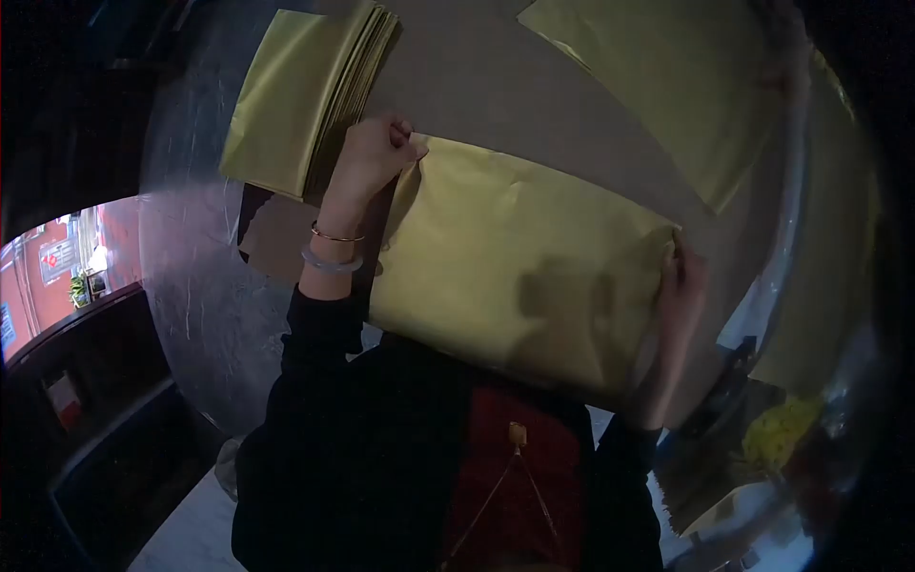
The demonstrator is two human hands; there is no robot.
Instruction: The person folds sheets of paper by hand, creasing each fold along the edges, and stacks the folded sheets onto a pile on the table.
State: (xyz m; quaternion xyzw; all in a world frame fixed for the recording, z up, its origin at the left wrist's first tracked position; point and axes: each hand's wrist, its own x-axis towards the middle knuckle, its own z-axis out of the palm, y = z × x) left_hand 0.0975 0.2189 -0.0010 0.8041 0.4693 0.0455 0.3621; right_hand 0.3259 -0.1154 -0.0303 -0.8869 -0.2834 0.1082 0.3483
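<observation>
A wide sheet of gold paper (467,229) spans the space between my two hands, its near edge close to my body. My left hand (374,157) pinches its upper left corner between thumb and fingers; a bangle and a thin bracelet circle that wrist. At the upper right corner, my right hand (682,286) grips the paper's edge, partly in shadow. Dark shadows fall across the sheet's right half. Just beyond my left hand lies a thick stack of folded gold paper (286,105), its layered edges facing right.
More gold paper (667,86) lies at the upper right of the table, over a brown surface (457,76). A yellow object (782,434) sits at the lower right. Dark furniture (105,381) stands at the left, near a bright opening (57,267).
</observation>
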